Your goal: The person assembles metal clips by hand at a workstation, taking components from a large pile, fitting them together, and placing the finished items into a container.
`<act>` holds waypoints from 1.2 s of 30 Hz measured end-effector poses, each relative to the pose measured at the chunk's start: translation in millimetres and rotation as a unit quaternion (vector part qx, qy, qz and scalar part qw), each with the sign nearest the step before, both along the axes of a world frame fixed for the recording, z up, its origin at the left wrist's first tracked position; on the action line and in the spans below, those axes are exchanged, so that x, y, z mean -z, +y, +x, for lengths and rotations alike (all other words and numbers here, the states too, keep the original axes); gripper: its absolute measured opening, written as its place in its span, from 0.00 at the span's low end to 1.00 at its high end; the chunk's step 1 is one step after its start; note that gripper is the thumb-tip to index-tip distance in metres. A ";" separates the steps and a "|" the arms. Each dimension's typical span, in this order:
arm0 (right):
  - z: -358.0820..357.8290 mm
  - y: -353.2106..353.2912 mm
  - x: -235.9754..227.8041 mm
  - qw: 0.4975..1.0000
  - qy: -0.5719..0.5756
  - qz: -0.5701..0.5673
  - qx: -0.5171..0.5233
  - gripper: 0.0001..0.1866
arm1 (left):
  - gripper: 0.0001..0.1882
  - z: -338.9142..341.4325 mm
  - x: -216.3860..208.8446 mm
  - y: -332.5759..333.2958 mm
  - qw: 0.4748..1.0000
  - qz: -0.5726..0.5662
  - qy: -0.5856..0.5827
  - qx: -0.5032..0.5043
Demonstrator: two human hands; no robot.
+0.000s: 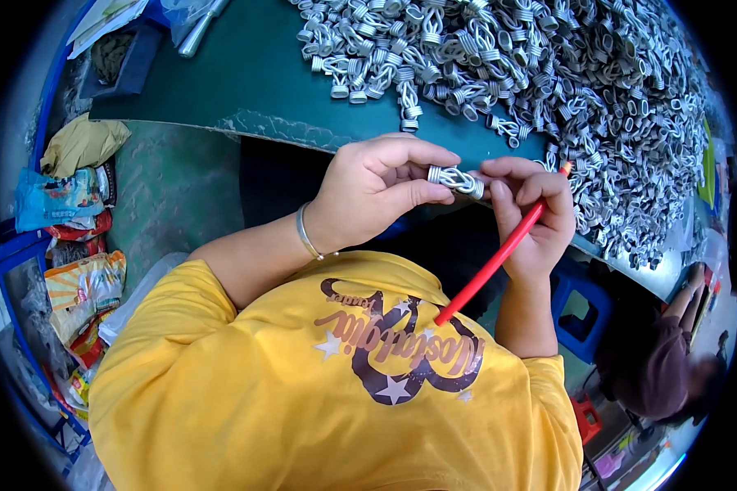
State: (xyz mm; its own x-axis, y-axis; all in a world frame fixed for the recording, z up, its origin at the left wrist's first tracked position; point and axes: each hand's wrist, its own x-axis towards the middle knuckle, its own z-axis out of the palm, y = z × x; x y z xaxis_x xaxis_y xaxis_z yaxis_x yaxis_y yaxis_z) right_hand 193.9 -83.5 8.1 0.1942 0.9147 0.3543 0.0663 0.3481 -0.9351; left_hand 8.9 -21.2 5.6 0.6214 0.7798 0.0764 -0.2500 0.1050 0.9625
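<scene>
Fingers (418, 194) of the left hand (356, 192) pinch one end of a silver looped metal piece (454, 180); thumb and forefinger of the right hand (540, 225) close on its other end. The piece lies between the two hands, near the front edge of the green surface (205, 78). A red rod (491, 270) with a pale tip slants through the right hand. A broad heap of similar pieces (499, 57) covers the surface's far and right parts, reaching its front edge at right; bare room extends left of the heap and as a strip before it. The front edge is pale and scuffed. At far left, a dark tray (143, 65) sits near the corner; below, printed packages (82, 286) line a blue frame (16, 241) beside green floor (172, 180). A blue stool (585, 315) and another person (651, 372) occupy the right. Inverted lettering and stars mark the yellow shirt (221, 393); package print is too small to read.
</scene>
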 end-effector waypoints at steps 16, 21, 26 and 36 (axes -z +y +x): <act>-8.9 -7.1 10.4 0.997 0.057 0.052 -0.019 0.17 | 0.14 -4.8 6.1 0.7 0.996 0.088 0.004 -0.011; -12.2 -9.9 9.6 0.998 0.018 0.065 0.012 0.20 | 0.13 -3.9 6.8 -2.4 0.998 0.057 -0.016 -0.021; -4.8 -8.9 6.3 0.985 -0.092 0.142 -0.024 0.21 | 0.12 -5.5 9.3 -4.9 0.999 -0.014 -0.036 0.010; 34.1 15.7 -4.7 0.886 -0.420 0.070 0.186 0.15 | 0.16 -36.8 37.3 -10.6 0.959 0.030 0.275 0.062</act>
State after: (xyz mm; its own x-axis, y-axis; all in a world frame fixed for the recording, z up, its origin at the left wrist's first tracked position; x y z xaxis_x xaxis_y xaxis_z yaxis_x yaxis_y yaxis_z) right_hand 228.0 -67.8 12.7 0.0866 0.7784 0.6218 0.8520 0.2657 -0.4512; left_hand -27.9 -31.8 -31.8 0.6685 0.7012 -0.2477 0.3080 0.0421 0.9505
